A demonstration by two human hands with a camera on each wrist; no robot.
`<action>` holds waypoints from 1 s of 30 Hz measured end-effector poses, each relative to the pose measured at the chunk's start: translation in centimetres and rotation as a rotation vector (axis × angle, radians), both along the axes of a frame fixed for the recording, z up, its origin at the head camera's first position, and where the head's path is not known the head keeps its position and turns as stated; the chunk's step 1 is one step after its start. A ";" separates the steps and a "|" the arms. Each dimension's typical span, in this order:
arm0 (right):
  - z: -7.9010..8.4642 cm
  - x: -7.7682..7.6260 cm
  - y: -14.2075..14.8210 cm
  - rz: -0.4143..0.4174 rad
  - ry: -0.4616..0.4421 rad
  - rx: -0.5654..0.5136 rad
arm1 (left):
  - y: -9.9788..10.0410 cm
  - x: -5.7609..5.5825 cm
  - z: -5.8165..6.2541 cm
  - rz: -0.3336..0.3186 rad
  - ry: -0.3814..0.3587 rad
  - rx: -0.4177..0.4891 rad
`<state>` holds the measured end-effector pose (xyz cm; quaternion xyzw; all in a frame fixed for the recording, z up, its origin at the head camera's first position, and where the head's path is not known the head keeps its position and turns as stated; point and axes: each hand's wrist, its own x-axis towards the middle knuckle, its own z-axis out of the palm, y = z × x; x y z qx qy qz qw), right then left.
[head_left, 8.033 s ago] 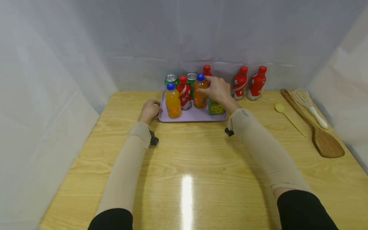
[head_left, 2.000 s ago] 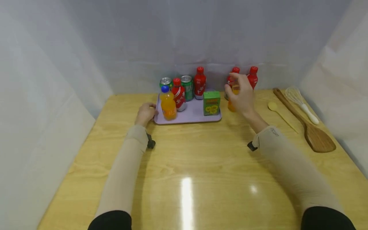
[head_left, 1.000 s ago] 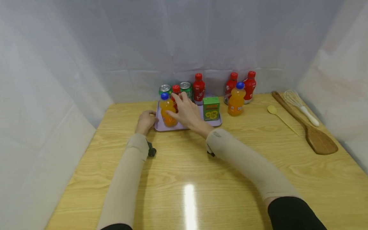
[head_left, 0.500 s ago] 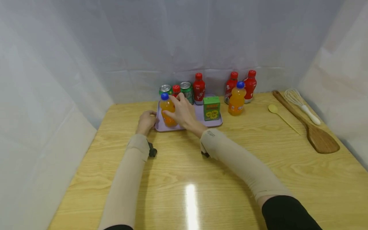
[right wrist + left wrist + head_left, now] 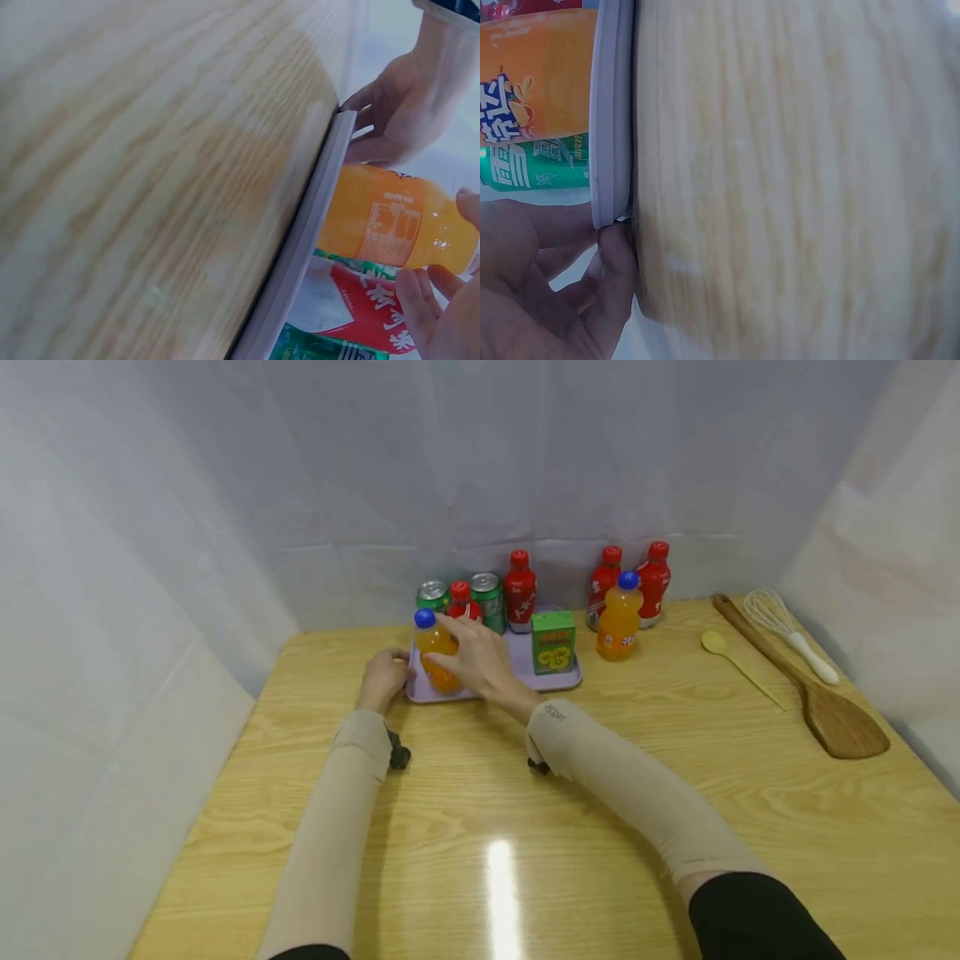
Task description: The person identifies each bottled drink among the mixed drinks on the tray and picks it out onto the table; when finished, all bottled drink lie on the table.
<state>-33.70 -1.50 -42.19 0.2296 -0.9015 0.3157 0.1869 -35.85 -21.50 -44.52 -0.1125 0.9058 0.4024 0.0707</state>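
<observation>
An orange soda bottle [image 5: 437, 647] with a blue cap leans slightly left on the lilac tray [image 5: 522, 652]. My right hand [image 5: 483, 660] grips its upper part; thumb and fingers [image 5: 417, 304] are on either side of it in the right wrist view. My left hand [image 5: 384, 678] pinches the tray's left edge, its fingertips at the rim [image 5: 613, 112] in the left wrist view. Also on the tray are green cans [image 5: 489, 600], a red bottle [image 5: 521, 593], another red bottle [image 5: 461, 602] partly hidden by my right hand, and a green carton [image 5: 553, 643].
Right of the tray stands another orange soda bottle [image 5: 619, 618], before two red bottles [image 5: 654, 581]. A yellow spoon [image 5: 738, 668], a wooden spatula [image 5: 843, 722] and a whisk [image 5: 795, 635] lie at the right. White sheeting [image 5: 480, 460] hangs behind the table.
My right hand has carried one orange soda bottle from the tray to the table at the right and let go. It has returned to the other, which now tilts. My left hand stays at the tray.
</observation>
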 end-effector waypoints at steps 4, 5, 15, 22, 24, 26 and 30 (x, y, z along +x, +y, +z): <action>0.4 0.6 0.1 0.009 -0.060 -0.016 | 0.1 0.1 0.1 0.008 -0.034 0.013; 0.5 0.7 0.1 0.012 -0.072 -0.022 | 0.2 0.1 0.1 0.009 -0.037 0.016; 1.6 1.0 0.8 0.034 -0.113 -0.117 | 0.2 0.1 0.2 0.000 0.001 -0.031; 2.2 1.1 1.3 0.064 -0.167 -0.210 | 0.2 0.2 0.2 0.004 -0.001 -0.028; 2.5 1.1 1.4 0.085 -0.188 -0.251 | 0.2 0.3 0.3 0.002 0.001 -0.021; 2.7 1.1 1.5 0.107 -0.213 -0.290 | 0.2 0.4 0.3 -0.001 0.003 -0.018; 3.0 1.1 1.7 0.136 -0.249 -0.335 | 0.2 0.5 0.5 -0.004 0.001 -0.015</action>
